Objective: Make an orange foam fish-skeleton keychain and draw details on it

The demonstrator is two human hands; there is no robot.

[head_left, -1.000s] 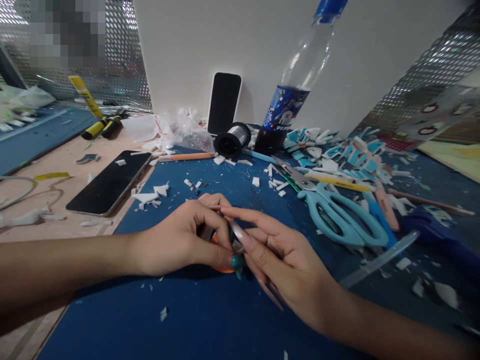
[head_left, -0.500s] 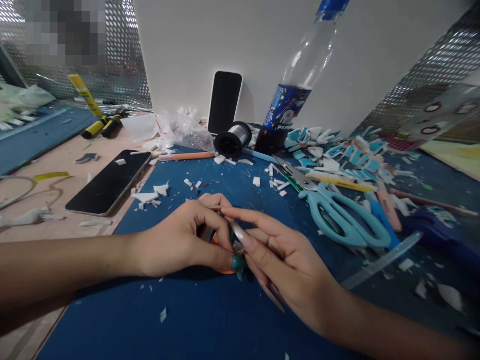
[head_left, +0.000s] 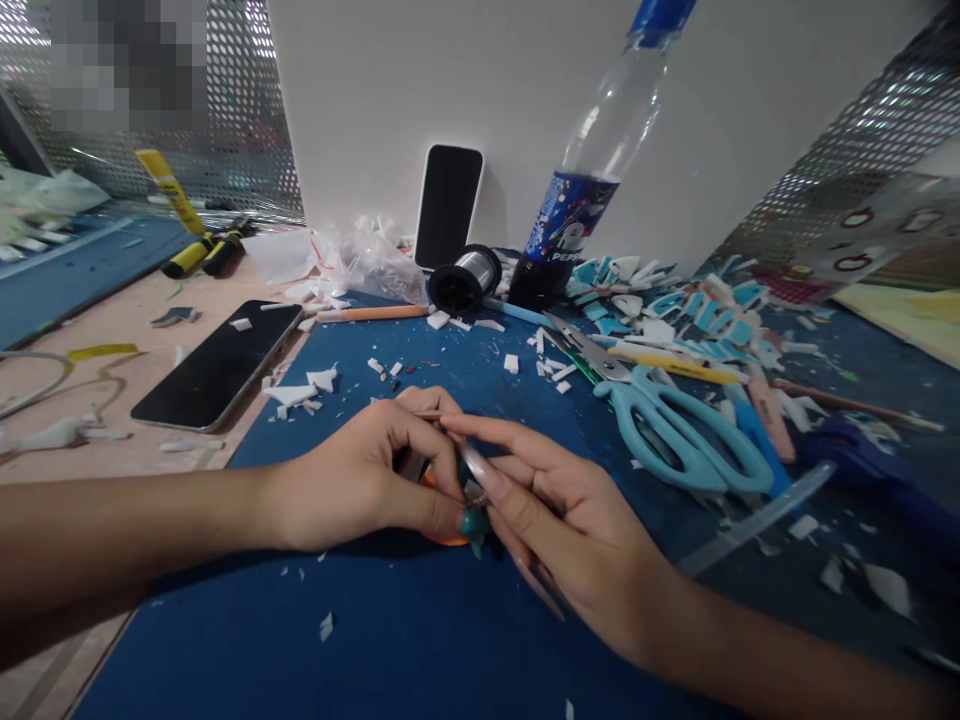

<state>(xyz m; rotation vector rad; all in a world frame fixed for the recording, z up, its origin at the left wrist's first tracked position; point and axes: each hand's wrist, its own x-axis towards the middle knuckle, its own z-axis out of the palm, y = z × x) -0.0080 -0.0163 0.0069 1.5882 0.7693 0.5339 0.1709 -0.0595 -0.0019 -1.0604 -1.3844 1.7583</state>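
Both hands pinched on orange piece

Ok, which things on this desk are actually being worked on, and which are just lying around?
In hand:
left hand and right hand, pinching a small orange-and-teal piece
blue cutting mat

Lying about:
light-blue scissors
black phone lying flat
Pepsi bottle
black wire spool

Small orange piece: mostly covered by left hand and right hand; shape not readable. Bottle: cap cut by top edge. Upper-left area behind mesh: pixelated, unreadable. Clear ruler: blurred. Both forearms run off the frame edges.
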